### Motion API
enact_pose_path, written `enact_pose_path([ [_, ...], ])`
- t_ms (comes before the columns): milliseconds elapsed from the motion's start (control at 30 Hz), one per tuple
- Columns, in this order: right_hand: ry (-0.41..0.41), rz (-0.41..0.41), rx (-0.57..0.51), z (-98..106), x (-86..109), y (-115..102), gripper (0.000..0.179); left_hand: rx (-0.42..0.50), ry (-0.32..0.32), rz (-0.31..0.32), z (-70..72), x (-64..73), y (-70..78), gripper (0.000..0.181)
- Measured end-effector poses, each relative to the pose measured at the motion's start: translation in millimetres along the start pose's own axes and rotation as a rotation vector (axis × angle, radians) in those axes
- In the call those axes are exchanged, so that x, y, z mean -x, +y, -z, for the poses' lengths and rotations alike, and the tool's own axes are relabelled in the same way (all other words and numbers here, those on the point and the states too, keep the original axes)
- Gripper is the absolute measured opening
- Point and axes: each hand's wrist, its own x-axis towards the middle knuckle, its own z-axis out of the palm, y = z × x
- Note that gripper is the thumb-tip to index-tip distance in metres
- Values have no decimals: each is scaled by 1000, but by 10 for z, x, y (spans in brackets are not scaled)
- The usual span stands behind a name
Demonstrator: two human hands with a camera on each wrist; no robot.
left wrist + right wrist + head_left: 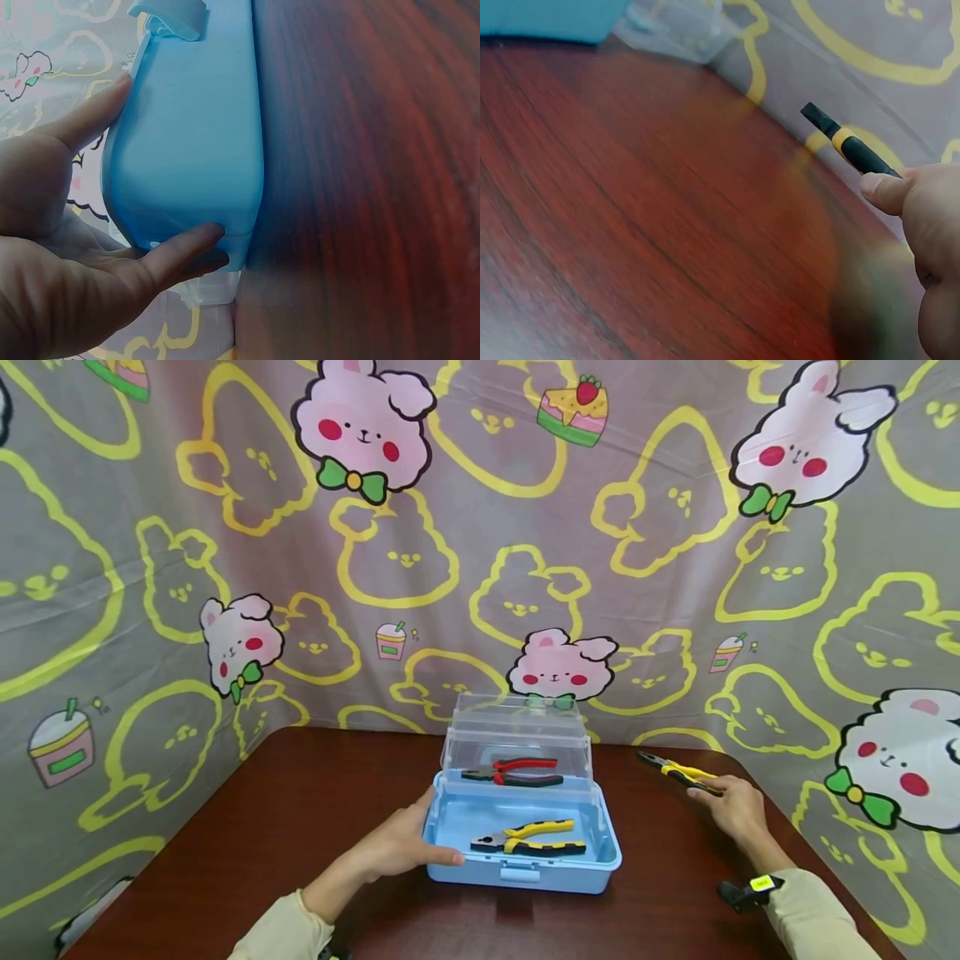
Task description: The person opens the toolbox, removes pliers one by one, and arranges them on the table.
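A light blue toolbox (520, 877) stands on the table with its lid raised and clear trays folded up behind. My left hand (405, 837) grips its left front corner, thumb over the rim and fingers along the side wall (187, 135). In the box's bottom lie pliers with yellow-and-black handles (543, 845); pliers with red-and-black handles (517, 772) rest in the tray above. To the right of the box, my right hand (738, 810) holds another pair of yellow-and-black pliers (675, 768) by the handles, jaws pointing away to the back left.
The dark red-brown wooden table (315, 810) has its back edge against a grey curtain (517, 527) printed with cartoon rabbits. More curtain hangs close along the left and right sides. A latch (519, 874) projects from the toolbox's front.
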Motion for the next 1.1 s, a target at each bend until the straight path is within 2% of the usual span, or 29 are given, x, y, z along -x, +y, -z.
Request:
enact_pose_path([
  [233,-60,-23,36,-13,16,158,35,0,5,-1,-12,-4,-5,126],
  [433,-154,-61,35,13,-18,258,41,-9,5,-5,-22,-13,-5,126],
  [733,-293,-98,53,66,-105,293,50,-15,12,-6,-29,-10,-6,126],
  [867,-296,-85,74,68,-90,315,54,-3,2,-15,-38,-28,-3,125],
  [1100,-216,8,44,65,-80,289,46,-5,4,7,-27,-7,-7,125],
])
